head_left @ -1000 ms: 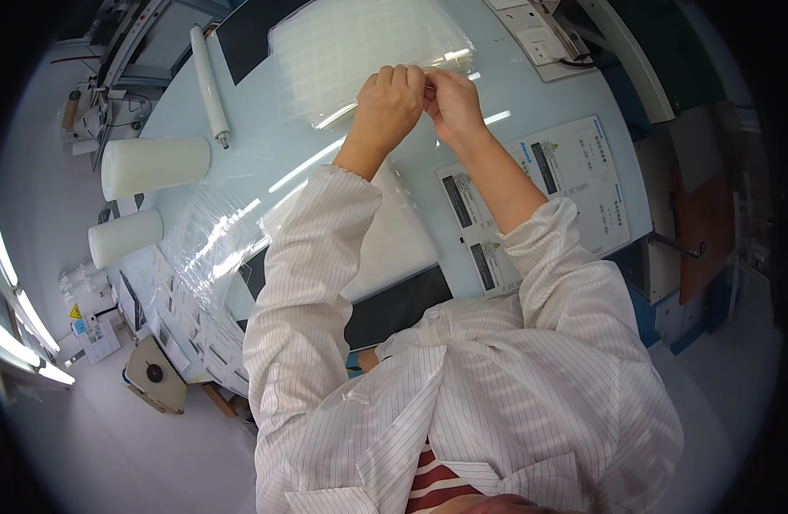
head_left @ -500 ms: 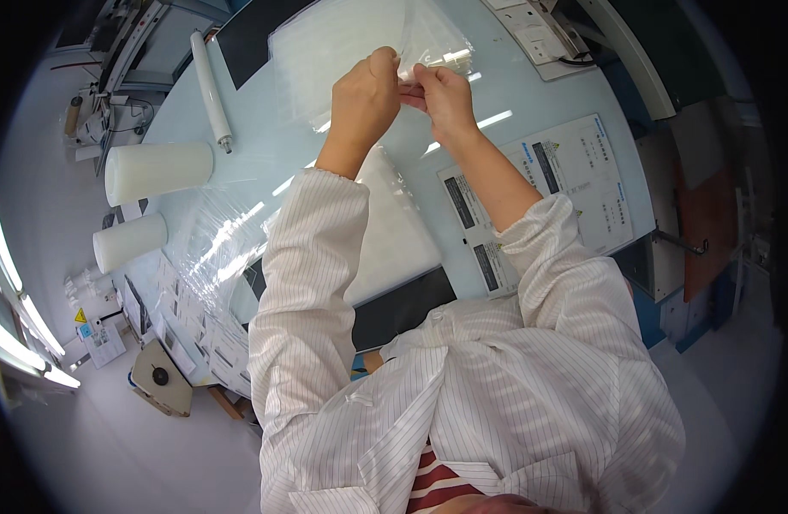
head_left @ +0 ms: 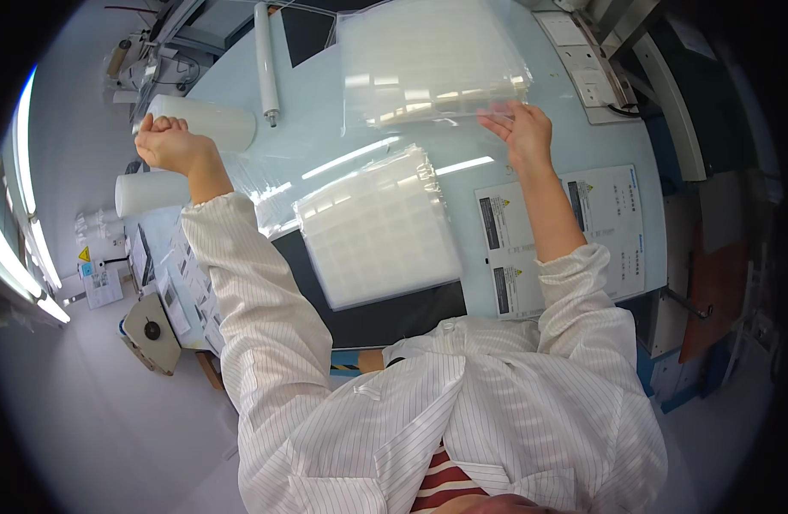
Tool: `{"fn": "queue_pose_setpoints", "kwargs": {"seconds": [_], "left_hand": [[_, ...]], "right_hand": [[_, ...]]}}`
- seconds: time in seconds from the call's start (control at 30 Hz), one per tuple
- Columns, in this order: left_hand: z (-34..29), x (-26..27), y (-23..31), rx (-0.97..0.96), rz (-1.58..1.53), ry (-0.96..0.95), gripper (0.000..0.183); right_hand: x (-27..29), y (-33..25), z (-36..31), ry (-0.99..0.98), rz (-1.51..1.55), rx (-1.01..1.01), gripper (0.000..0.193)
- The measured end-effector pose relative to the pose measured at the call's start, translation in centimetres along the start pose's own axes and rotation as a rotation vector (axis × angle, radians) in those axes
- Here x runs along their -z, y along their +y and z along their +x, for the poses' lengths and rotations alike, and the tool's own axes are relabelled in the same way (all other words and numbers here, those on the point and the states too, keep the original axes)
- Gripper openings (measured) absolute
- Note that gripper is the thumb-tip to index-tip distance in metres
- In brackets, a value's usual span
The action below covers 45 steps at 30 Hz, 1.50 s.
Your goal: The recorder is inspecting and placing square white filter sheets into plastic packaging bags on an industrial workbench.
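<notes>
My left hand (head_left: 170, 147) is raised at the left, in front of a white roll (head_left: 214, 124), with its fingers curled closed. Whatever it holds, if anything, cannot be made out. At the near right corner of a stack of clear plastic sheets (head_left: 411, 60), my right hand (head_left: 522, 133) has thumb and fingers on the edge of a sheet. Some of its fingertips show through the clear plastic. Nearer to me lies a second stack of translucent sheets (head_left: 377, 231) with a grid-like pattern, partly on a black mat (head_left: 411, 304).
A thin white roller (head_left: 265, 64) lies at the far left of the pale table (head_left: 313, 90). Below the first white roll is a smaller one (head_left: 150, 194). Crumpled clear film (head_left: 272, 201) lies near it. Printed label sheets (head_left: 570, 240) are at the right, below a metal-edged device (head_left: 587, 73).
My hands, together over the far stack before, are now wide apart. The left has swung left to the rolls; the right has moved right along the stack's edge. The view has shifted.
</notes>
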<state>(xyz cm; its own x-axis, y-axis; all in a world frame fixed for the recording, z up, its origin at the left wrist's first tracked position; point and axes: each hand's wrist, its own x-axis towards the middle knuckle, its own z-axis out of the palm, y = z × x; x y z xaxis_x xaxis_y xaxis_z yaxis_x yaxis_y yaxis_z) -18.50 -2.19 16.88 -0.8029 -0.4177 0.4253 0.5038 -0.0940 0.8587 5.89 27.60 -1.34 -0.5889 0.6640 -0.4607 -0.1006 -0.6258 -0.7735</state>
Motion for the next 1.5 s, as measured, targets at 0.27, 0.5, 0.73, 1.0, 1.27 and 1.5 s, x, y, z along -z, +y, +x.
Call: {"fn": "queue_pose_setpoints", "kwargs": {"seconds": [0.27, 0.5, 0.73, 1.0, 1.27, 1.5], "left_hand": [[1.6, 18.1, 1.2, -0.297, 0.412, -0.030, 0.027], [-0.6, 26.9, -4.7, -0.561, 1.200, -0.823, 0.028], [-10.1, 17.8, -10.6, 0.224, 0.700, -0.573, 0.038], [-16.5, 7.2, -7.9, 0.866, 0.383, -0.879, 0.026], [-21.2, 20.6, -1.4, 0.475, 0.435, -0.536, 0.012], [-24.3, 29.5, -2.2, 0.607, 0.646, -0.433, 0.014]], "right_hand": [[2.6, -1.5, 0.7, -0.075, -0.038, -0.073, 0.022], [1.6, -0.4, 1.6, -0.092, -0.169, -0.009, 0.034], [0.2, -0.7, -2.9, -0.155, -0.277, 0.031, 0.039], [3.1, -0.1, -9.0, -0.345, -0.456, -0.019, 0.039], [4.6, 5.2, -14.4, -0.547, -0.442, -0.096, 0.027], [4.9, 9.9, -17.9, -0.573, -0.812, -0.168, 0.030]]}}
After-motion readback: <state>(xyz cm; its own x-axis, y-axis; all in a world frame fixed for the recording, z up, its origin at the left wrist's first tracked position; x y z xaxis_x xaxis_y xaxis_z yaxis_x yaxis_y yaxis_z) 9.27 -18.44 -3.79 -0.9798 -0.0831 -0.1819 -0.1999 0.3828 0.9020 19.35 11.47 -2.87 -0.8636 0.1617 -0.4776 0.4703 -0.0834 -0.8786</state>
